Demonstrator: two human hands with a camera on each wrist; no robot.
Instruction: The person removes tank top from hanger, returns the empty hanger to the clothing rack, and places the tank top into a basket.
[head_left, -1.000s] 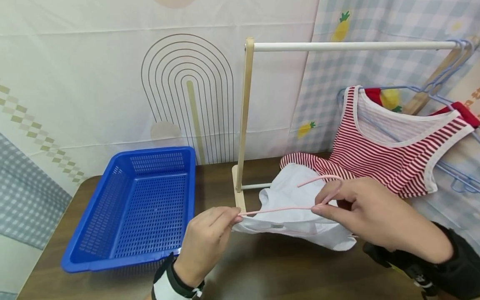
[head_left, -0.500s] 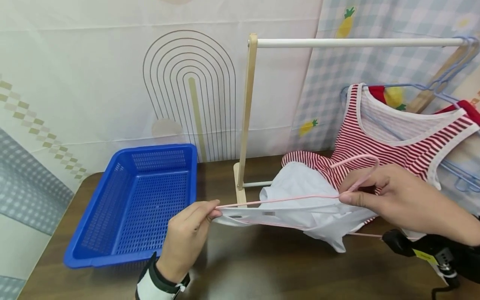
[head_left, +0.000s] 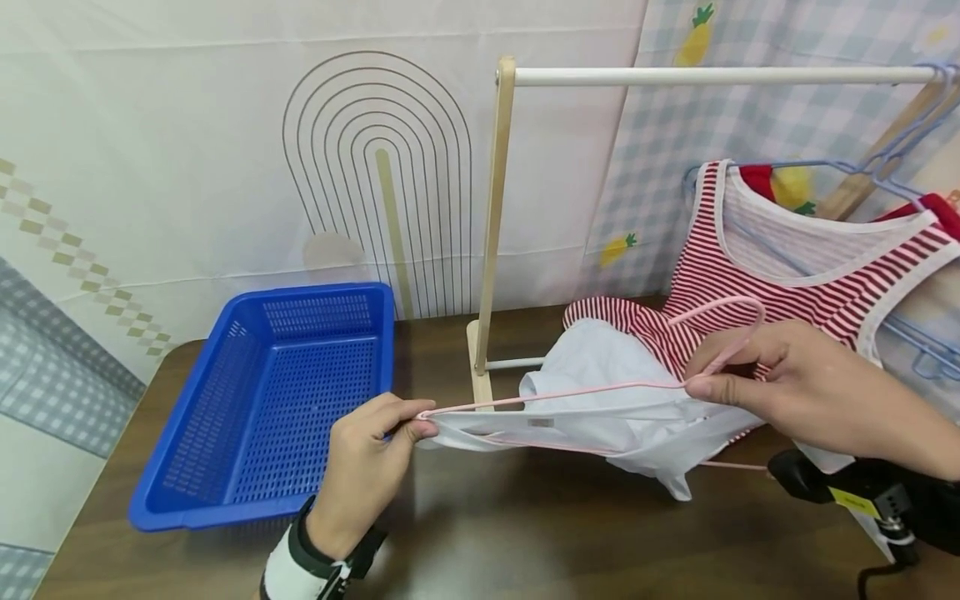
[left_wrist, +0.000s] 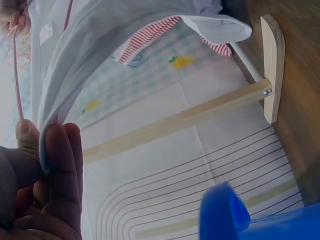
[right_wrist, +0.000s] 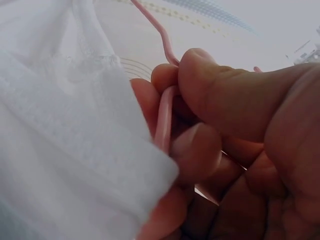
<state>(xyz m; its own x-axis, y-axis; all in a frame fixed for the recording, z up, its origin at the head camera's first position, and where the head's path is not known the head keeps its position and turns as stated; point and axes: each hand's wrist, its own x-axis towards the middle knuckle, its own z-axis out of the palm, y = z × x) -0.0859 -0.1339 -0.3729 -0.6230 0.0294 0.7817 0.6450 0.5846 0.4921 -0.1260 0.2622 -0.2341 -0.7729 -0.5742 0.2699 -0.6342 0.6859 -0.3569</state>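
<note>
A pink clothes hanger (head_left: 585, 392) lies inside the neck opening of a white garment (head_left: 600, 358), its hook curling up at the right. My left hand (head_left: 371, 467) pinches the hanger's left end together with the garment's edge. In the left wrist view, white cloth (left_wrist: 65, 65) runs down between the thumb and fingers of that hand. My right hand (head_left: 795, 396) pinches the hanger just below the hook. Close up in the right wrist view, the pink hanger (right_wrist: 163, 120) passes between thumb and fingers, with the white garment (right_wrist: 75, 135) beside them. The hanger's lower bar (head_left: 735, 466) shows past the cloth at the right.
A blue plastic basket (head_left: 300, 417) stands on the brown table (head_left: 525, 542) at the left. Behind the garment rises a rack with a wooden post (head_left: 495, 225) and white rail (head_left: 675, 77). A red-striped tank top (head_left: 720, 258) hangs on blue hangers (head_left: 885, 167) at the right.
Both hands have moved apart, the left one leftward and the right one rightward. The garment's neck edge is stretched out along the hanger, and the hook has shifted right and up.
</note>
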